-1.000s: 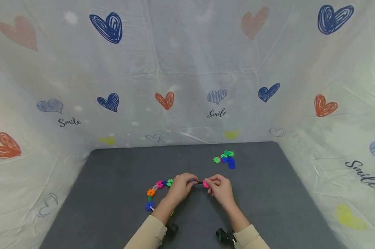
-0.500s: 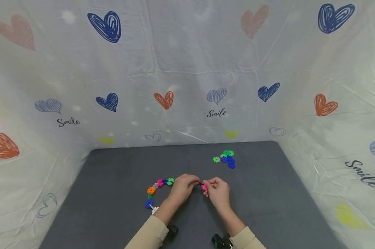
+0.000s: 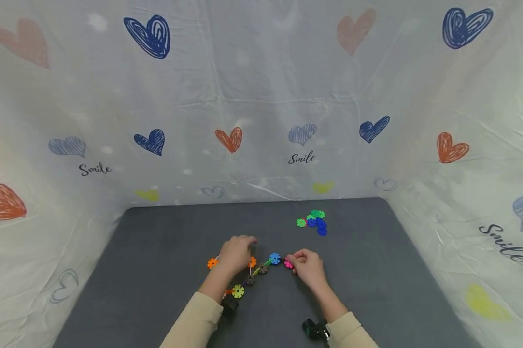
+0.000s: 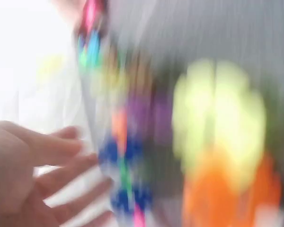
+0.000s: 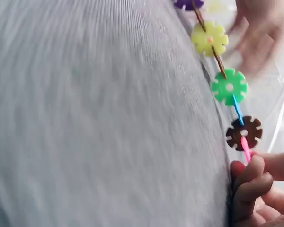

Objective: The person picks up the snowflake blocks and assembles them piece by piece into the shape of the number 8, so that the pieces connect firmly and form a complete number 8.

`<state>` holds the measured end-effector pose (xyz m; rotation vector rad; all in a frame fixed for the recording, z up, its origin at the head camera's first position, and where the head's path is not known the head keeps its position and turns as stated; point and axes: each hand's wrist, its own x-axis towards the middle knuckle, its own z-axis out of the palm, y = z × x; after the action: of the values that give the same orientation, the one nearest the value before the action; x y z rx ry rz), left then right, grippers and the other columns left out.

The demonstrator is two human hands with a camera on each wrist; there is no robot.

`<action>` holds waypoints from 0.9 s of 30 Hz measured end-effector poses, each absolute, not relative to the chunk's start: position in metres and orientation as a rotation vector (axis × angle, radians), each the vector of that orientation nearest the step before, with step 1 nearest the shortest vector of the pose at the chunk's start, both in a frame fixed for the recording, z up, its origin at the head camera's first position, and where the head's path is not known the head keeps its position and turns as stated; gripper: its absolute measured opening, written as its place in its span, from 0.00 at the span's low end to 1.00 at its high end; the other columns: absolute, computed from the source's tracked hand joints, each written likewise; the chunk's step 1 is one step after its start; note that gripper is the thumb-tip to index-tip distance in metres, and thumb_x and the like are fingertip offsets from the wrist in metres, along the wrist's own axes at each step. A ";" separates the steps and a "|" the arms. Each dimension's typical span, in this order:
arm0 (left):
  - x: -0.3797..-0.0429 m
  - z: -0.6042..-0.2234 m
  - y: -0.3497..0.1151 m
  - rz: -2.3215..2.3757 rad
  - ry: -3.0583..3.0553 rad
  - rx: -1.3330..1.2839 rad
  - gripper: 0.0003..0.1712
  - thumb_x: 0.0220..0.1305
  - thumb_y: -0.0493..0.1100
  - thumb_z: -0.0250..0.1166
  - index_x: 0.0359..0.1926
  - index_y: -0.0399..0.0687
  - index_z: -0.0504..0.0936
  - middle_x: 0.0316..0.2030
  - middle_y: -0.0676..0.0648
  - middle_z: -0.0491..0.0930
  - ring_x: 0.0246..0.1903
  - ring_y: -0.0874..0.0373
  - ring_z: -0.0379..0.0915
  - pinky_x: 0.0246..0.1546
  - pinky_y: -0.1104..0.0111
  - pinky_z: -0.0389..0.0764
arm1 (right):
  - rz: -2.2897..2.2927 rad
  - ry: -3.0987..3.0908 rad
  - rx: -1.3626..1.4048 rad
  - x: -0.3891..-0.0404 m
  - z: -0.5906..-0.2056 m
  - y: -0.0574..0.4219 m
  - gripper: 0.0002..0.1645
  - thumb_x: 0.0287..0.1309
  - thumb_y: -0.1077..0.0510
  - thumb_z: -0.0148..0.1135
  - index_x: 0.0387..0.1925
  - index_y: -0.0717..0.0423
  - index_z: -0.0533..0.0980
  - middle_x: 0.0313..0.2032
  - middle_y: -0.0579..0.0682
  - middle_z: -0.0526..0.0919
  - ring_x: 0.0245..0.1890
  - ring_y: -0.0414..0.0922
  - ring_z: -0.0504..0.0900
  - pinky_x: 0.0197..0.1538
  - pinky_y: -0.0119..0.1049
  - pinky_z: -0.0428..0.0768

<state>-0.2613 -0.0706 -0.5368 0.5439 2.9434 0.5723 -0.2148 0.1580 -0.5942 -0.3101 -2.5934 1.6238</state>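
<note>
Slotted, flower-shaped plastic discs in many colours form a linked chain on the dark table. My right hand (image 3: 309, 268) pinches a pink disc (image 3: 289, 264) at the chain's right end; in the right wrist view a dark brown disc (image 5: 255, 125) and a green disc (image 5: 221, 89) follow on from it. Over the chain's left part hovers my left hand (image 3: 235, 254), hiding some discs beneath. Its fingers (image 4: 71, 177) are spread and loose, with nothing held, in the blurred left wrist view. Near that wrist lies a yellow-green disc (image 3: 238, 291), and an orange disc (image 3: 212, 263) shows to the left.
A small pile of loose green and blue discs (image 3: 321, 224) lies at the back right of the dark table (image 3: 374, 270). Behind and beside the table hangs a pale sheet (image 3: 261, 72) printed with hearts.
My left hand has released the chain near its right end and moved left. The blue, brown and yellow-green discs are now uncovered. My right hand still pinches the pink disc, slightly farther right.
</note>
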 end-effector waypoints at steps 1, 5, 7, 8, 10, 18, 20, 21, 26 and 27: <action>-0.264 -0.535 -0.081 0.534 2.937 0.501 0.24 0.65 0.32 0.62 0.58 0.57 0.84 0.59 0.46 0.81 0.56 0.41 0.77 0.53 0.46 0.78 | 1.571 -2.629 -0.282 -0.216 -0.594 0.161 0.11 0.63 0.54 0.70 0.31 0.58 0.82 0.19 0.45 0.82 0.18 0.39 0.77 0.24 0.34 0.74; -0.270 -0.538 -0.115 0.535 2.833 0.424 0.27 0.59 0.32 0.68 0.59 0.58 0.83 0.60 0.44 0.79 0.60 0.39 0.74 0.55 0.43 0.76 | 1.449 -2.706 -0.236 -0.220 -0.591 0.172 0.10 0.65 0.53 0.68 0.33 0.57 0.84 0.20 0.45 0.80 0.20 0.40 0.73 0.26 0.35 0.72; -0.269 -0.545 -0.124 0.566 2.812 0.416 0.27 0.59 0.37 0.72 0.61 0.55 0.82 0.59 0.42 0.79 0.58 0.40 0.75 0.54 0.44 0.78 | 1.464 -2.717 -0.230 -0.223 -0.590 0.177 0.10 0.66 0.53 0.67 0.34 0.57 0.84 0.20 0.46 0.80 0.20 0.40 0.72 0.26 0.34 0.72; -0.267 -0.548 -0.127 0.572 2.820 0.394 0.28 0.60 0.39 0.73 0.62 0.53 0.81 0.58 0.41 0.80 0.57 0.40 0.76 0.53 0.45 0.78 | 1.479 -2.723 -0.228 -0.224 -0.590 0.180 0.11 0.66 0.53 0.67 0.34 0.57 0.83 0.21 0.46 0.81 0.20 0.40 0.73 0.26 0.34 0.72; -0.261 -0.554 -0.131 0.583 2.870 0.314 0.28 0.61 0.44 0.74 0.62 0.50 0.80 0.57 0.39 0.81 0.55 0.40 0.78 0.52 0.45 0.79 | 1.509 -2.732 -0.226 -0.228 -0.589 0.184 0.11 0.66 0.53 0.66 0.34 0.57 0.83 0.22 0.47 0.82 0.19 0.40 0.73 0.25 0.34 0.72; -0.227 -0.556 -0.130 0.719 2.869 -0.021 0.21 0.62 0.51 0.73 0.44 0.38 0.80 0.34 0.41 0.83 0.31 0.49 0.81 0.29 0.57 0.82 | 1.395 -2.751 -0.278 -0.246 -0.582 0.210 0.12 0.65 0.52 0.67 0.37 0.59 0.83 0.25 0.48 0.86 0.23 0.42 0.80 0.31 0.38 0.78; -0.217 -0.552 -0.128 0.756 2.801 -0.035 0.20 0.63 0.52 0.71 0.33 0.39 0.80 0.25 0.45 0.81 0.22 0.53 0.79 0.22 0.62 0.78 | 1.313 -2.745 -0.306 -0.254 -0.581 0.222 0.14 0.65 0.52 0.67 0.41 0.60 0.83 0.30 0.52 0.87 0.30 0.47 0.82 0.37 0.44 0.79; -0.213 -0.549 -0.127 0.752 2.760 -0.030 0.21 0.63 0.54 0.71 0.27 0.40 0.79 0.20 0.47 0.79 0.18 0.55 0.76 0.19 0.64 0.75 | 1.267 -2.735 -0.330 -0.258 -0.581 0.226 0.16 0.65 0.52 0.67 0.43 0.61 0.82 0.33 0.55 0.87 0.34 0.51 0.83 0.41 0.47 0.79; -0.208 -0.532 -0.123 0.606 2.581 0.034 0.29 0.62 0.64 0.69 0.19 0.45 0.78 0.11 0.47 0.79 0.13 0.55 0.78 0.17 0.66 0.72 | 1.089 -2.724 -0.492 -0.276 -0.581 0.243 0.27 0.65 0.49 0.66 0.54 0.66 0.76 0.45 0.64 0.83 0.47 0.61 0.80 0.51 0.58 0.75; -0.211 -0.530 -0.121 0.571 2.588 0.035 0.29 0.62 0.65 0.68 0.20 0.45 0.78 0.13 0.48 0.79 0.15 0.55 0.77 0.18 0.65 0.71 | 1.062 -2.740 -0.528 -0.278 -0.582 0.244 0.29 0.65 0.47 0.66 0.55 0.66 0.75 0.46 0.64 0.82 0.47 0.61 0.80 0.50 0.58 0.76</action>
<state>-0.2109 -0.1209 -0.5297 0.0350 2.5878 0.5711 -0.2783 0.2443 -0.5817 -0.5275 -2.7397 1.0623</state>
